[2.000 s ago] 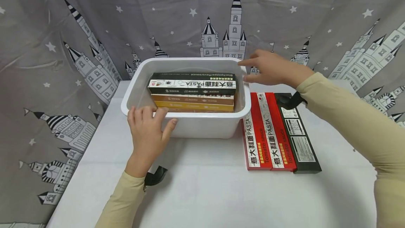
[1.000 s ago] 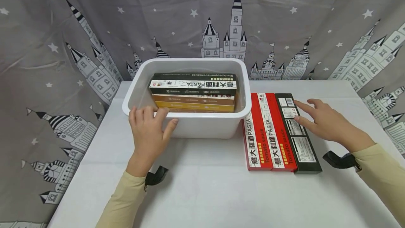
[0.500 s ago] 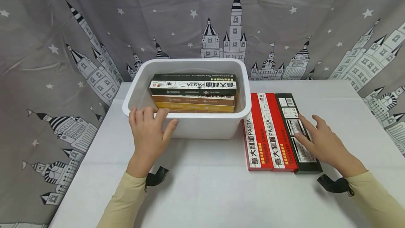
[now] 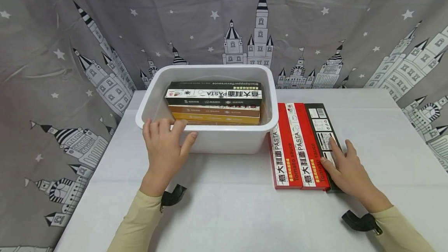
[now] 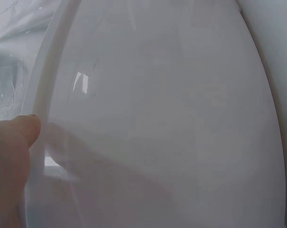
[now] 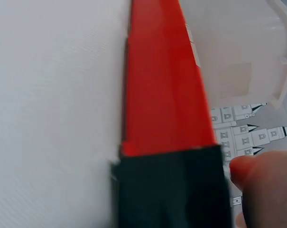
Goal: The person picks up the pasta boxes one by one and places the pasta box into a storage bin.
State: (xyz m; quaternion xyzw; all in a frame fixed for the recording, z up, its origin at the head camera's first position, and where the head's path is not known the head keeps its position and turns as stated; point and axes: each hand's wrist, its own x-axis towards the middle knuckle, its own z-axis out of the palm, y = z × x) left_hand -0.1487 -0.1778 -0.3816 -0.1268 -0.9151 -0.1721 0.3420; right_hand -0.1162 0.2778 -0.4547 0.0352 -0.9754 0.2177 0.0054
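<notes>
The left hand [image 4: 164, 149] grips the tub [image 4: 224, 140], the right hand [image 4: 351, 174] is spread over the black box [image 4: 319, 123], with red boxes [image 4: 305, 139] between.

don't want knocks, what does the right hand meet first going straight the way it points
Likely the black box, which the hand overlaps in the head view; whether they touch is unclear.

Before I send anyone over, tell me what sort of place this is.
Perhaps an indoor staged tabletop workspace: a castle-print cloth hangs behind a white table, which bears a white bin and red pasta boxes.
</notes>
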